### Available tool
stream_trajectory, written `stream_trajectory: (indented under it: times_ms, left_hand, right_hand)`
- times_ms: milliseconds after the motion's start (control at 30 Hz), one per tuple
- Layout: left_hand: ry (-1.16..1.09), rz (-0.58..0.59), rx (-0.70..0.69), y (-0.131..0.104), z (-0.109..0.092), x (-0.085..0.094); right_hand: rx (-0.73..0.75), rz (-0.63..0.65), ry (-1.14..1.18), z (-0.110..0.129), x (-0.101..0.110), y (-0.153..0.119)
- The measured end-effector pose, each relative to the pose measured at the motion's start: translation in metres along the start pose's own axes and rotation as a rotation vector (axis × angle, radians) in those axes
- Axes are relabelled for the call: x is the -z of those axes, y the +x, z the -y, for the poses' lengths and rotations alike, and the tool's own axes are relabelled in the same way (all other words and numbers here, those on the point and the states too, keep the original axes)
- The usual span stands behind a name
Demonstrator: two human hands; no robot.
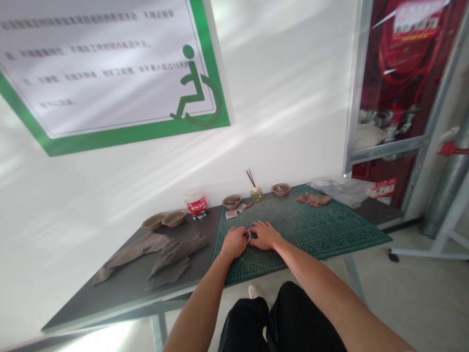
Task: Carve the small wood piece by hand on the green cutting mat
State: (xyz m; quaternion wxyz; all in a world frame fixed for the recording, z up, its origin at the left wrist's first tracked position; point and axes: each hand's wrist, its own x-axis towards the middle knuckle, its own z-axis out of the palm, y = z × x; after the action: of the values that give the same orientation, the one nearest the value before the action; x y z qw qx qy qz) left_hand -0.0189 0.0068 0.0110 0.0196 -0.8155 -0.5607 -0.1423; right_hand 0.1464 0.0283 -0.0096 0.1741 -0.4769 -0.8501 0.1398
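My left hand (pixel 235 242) rests low over the front of the green cutting mat (pixel 311 230), its fingers closed. Facing it, my right hand (pixel 266 235) has its fingers bent down toward the mat. A small dark and silvery piece (pixel 252 236) is held between the two hands at the fingertips; its kind is too small to make out, and the fingers cover part of it. Just beyond the hands lie two small pale squares (pixel 231 214), beside a brown bowl (pixel 232 201) with small items in it.
Crumpled grey-brown cloths (pixel 176 256) and two bowls (pixel 174 218) are on the left of the table. A red-labelled tub (pixel 196 203), a reed diffuser (pixel 256 193) and another bowl (pixel 281 189) stand along the wall. A brown cloth (pixel 314 199) and plastic bag (pixel 342 189) lie right.
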Motion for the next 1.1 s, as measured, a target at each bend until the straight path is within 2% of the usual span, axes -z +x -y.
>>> stream_trajectory:
  times_ms: [100, 200, 400, 633, 1100]
  left_hand:
    - [-0.046, 0.069, -0.091, -0.005, 0.005, 0.008]
    - [-0.035, 0.115, -0.095, -0.008, 0.011, 0.013]
    - [0.095, 0.004, 0.014, -0.005, 0.008, 0.008]
    - [0.12, -0.022, 0.079, 0.003, -0.003, 0.002]
    - [0.145, 0.052, 0.102, 0.011, -0.005, 0.007]
  right_hand:
    - [-0.005, 0.003, 0.007, 0.0, 0.0, 0.0]
    - [-0.001, 0.002, 0.009, 0.0, 0.001, 0.0]
    - [-0.002, 0.003, 0.006, 0.001, 0.001, 0.0]
    - [0.001, 0.001, -0.007, 0.0, -0.001, 0.001]
    - [-0.01, 0.013, 0.004, -0.001, 0.001, 0.001]
